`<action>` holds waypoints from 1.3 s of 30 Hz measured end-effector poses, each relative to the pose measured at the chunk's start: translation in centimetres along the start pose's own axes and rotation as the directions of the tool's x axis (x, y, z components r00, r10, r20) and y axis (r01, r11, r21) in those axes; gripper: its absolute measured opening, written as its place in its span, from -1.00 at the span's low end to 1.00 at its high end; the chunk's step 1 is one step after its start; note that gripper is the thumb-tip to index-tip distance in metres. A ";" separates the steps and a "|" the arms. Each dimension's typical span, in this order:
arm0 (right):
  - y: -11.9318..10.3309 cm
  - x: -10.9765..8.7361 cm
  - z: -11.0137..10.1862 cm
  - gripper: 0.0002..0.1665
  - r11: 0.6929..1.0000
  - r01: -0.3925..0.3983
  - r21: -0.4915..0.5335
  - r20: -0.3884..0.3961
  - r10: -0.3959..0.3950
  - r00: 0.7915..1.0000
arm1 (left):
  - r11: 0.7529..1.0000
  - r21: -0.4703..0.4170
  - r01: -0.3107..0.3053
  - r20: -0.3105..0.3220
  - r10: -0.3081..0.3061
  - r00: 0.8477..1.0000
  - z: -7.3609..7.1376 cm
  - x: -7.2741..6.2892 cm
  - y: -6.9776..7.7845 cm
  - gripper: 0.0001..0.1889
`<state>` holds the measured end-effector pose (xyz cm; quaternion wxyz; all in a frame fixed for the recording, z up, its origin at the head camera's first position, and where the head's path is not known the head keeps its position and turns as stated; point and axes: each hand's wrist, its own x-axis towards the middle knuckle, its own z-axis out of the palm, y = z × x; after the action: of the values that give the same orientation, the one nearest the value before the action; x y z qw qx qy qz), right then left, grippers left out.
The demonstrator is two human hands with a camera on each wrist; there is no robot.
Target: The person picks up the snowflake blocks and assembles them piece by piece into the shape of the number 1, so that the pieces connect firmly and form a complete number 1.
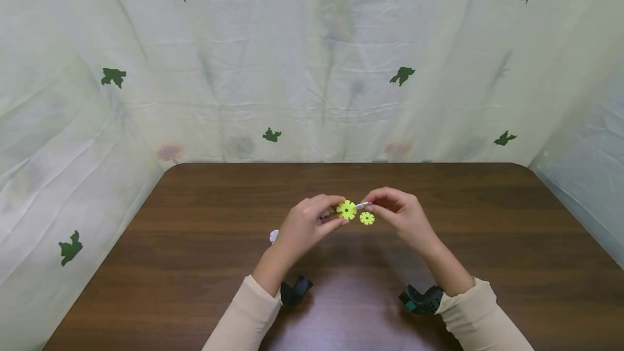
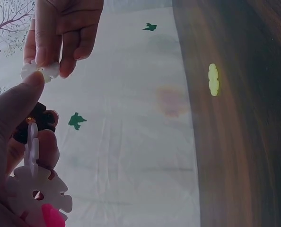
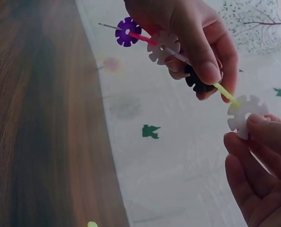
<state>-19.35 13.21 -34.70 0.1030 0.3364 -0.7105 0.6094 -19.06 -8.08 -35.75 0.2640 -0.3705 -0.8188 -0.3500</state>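
My left hand [image 1: 309, 221] grips a chain of notched plastic discs, its thumb and fingers round the black disc [image 3: 197, 80] and the yellow disc [image 1: 346, 210]. From there the chain runs back through a white disc [image 2: 39, 195] and a pink one to a purple disc [image 3: 127, 32]. My right hand [image 1: 401, 215] pinches another white disc [image 3: 241, 113] between thumb and fingers. This white disc meets the yellow disc's edge; how deep their slots engage is unclear. Both hands are above the table.
A loose yellow disc [image 1: 367, 218] lies on the brown wooden table [image 1: 219, 275]. A white disc [image 1: 274, 236] shows beside the left wrist; I cannot tell whether it belongs to the chain. Patterned curtains [image 1: 302, 58] hang behind the table and at the sides.
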 end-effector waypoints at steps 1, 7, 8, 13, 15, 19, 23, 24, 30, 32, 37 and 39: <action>0.3 0.0 -0.1 -0.78 1.000 0.009 0.003 0.005 -0.009 1.000 | 1.000 -0.002 -0.003 0.001 0.003 1.000 0.0 0.0 0.0 -0.65; 1.3 -0.2 -0.4 -0.83 1.000 0.014 0.020 0.017 -0.015 1.000 | 1.000 -0.015 -0.010 0.009 0.010 1.000 0.1 0.0 0.2 -0.64; 1.3 -0.2 -0.4 -0.84 1.000 0.015 0.018 0.019 -0.015 1.000 | 1.000 -0.024 -0.009 0.011 0.009 1.000 0.1 0.0 0.2 -0.63; 1.4 -0.2 -0.5 -0.81 1.000 0.020 -0.009 0.016 -0.020 1.000 | 0.996 -0.084 0.005 0.029 -0.002 1.000 0.3 -0.1 0.2 -0.63; 1.4 -0.3 -0.5 -0.80 0.999 0.021 -0.026 0.012 -0.021 1.000 | 0.995 -0.102 0.009 0.038 -0.005 0.999 0.5 -0.1 0.3 -0.63; 0.9 -0.3 -0.5 -0.82 0.998 0.029 -0.052 0.013 -0.029 1.000 | 0.993 -0.115 0.018 0.054 -0.012 0.998 0.6 -0.2 0.3 -0.63; -0.4 -0.1 -0.1 -0.84 0.997 0.024 -0.067 0.014 -0.023 1.000 | 0.993 -0.114 0.024 0.069 -0.017 0.997 0.7 -0.2 0.2 -0.64; -0.7 -0.1 0.0 -0.85 0.997 0.022 -0.071 0.013 -0.021 1.000 | 0.993 -0.115 0.024 0.073 -0.015 0.997 0.7 -0.2 0.2 -0.64; -0.5 -0.1 0.2 -0.86 0.997 0.021 -0.070 0.011 -0.020 1.000 | 0.994 -0.104 0.018 0.073 -0.010 0.997 0.7 -0.3 0.0 -0.66; -0.5 -0.1 0.3 -0.87 0.998 0.013 -0.067 0.013 -0.012 1.000 | 0.995 -0.099 0.021 0.074 -0.013 0.997 0.7 -0.3 0.1 -0.66; -0.2 -0.2 0.4 -0.88 0.997 0.005 -0.072 0.016 -0.004 1.000 | 0.996 -0.081 0.027 0.091 -0.019 0.996 0.7 -0.3 0.1 -0.65; -0.2 -0.2 0.5 -0.88 0.997 0.007 -0.075 0.015 -0.006 1.000 | 0.997 -0.074 0.027 0.098 -0.019 0.995 0.8 -0.3 0.1 -0.65</action>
<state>-18.95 12.88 -34.83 0.1123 0.3392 -0.7327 0.5793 -18.96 -7.58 -36.41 0.2056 -0.3873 -0.8212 -0.3652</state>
